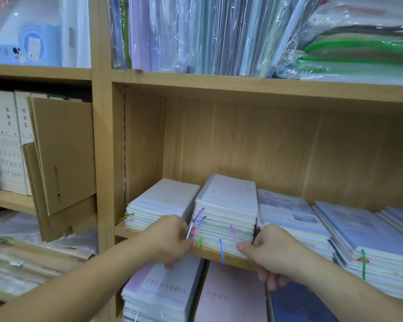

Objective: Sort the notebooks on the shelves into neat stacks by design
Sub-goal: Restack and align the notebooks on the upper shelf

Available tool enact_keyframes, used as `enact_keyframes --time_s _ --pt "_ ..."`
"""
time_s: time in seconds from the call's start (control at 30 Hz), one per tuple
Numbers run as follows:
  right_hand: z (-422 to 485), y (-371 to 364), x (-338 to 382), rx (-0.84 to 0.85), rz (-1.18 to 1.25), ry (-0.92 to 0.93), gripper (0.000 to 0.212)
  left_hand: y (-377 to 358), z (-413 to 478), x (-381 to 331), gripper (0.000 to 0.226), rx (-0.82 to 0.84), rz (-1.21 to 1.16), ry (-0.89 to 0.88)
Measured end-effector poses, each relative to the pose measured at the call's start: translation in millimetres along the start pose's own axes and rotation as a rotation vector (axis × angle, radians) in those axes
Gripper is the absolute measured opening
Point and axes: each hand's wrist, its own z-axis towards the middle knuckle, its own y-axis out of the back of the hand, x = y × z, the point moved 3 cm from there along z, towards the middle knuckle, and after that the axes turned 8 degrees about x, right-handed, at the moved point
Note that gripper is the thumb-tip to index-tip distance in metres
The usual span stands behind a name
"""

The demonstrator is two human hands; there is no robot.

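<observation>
A tall stack of pale notebooks (228, 212) with coloured ribbon markers stands on the wooden shelf (214, 253), second from the left. My left hand (170, 240) grips its left front corner, fingers curled under the shelf edge. My right hand (272, 252) holds its right front corner, thumb against the lowest notebooks. A lower white stack (158, 203) lies to the left. To the right lie a stack with a cloudy cover (289, 212) and a lavender stack (363, 238).
The shelf below holds a stack lettered "FREEVERSE" (165, 287), a pink stack (230, 296) and a dark blue one (298, 305). Plastic-wrapped folders (219, 33) fill the shelf above. Cardboard boxes (61, 154) and white file boxes (7, 140) occupy the left bay.
</observation>
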Motion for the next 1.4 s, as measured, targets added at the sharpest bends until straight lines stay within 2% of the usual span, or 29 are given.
enact_keyframes --time_s 0.1,0.13,0.27,0.5,0.73,0.9,1.03,1.13,1.2,1.27,1.4 --pt "-7 25 8 -0.064 -0.023 0.027 0.048 34 2 -8 0.032 -0.160 -0.106 -0.039" --pt "-7 31 11 -0.071 -0.023 0.038 0.049 42 4 -13 0.035 -0.178 -0.069 -0.047" --pt "-3 43 18 -0.027 0.005 0.045 0.047 49 13 -22 0.053 -0.151 0.193 -0.038" --pt "11 43 21 -0.005 -0.082 0.072 0.042 39 26 -32 0.041 -0.175 0.391 -0.133" --pt "15 40 20 -0.051 -0.090 0.128 0.061 34 29 -30 0.041 -0.189 0.353 -0.120" --pt "19 41 16 -0.105 -0.091 0.137 0.053 32 28 -31 0.043 -0.244 0.385 -0.125" --pt "12 41 13 -0.164 -0.186 0.129 0.051 33 24 -29 0.050 -0.308 0.388 -0.132" --pt "1 51 11 -0.165 -0.197 0.142 0.052 37 11 -31 0.050 -0.431 0.395 -0.155" --pt "-9 61 8 -0.154 -0.203 0.157 0.050 36 -2 -39 0.047 -0.557 0.437 -0.248" --pt "-22 71 0 -0.157 -0.267 0.163 0.052 29 -15 -56 0.037 -0.613 0.388 -0.422" --pt "-57 93 -30 -0.203 -0.403 0.166 0.053 1 -25 -113 0.018 -0.486 0.292 -0.696"
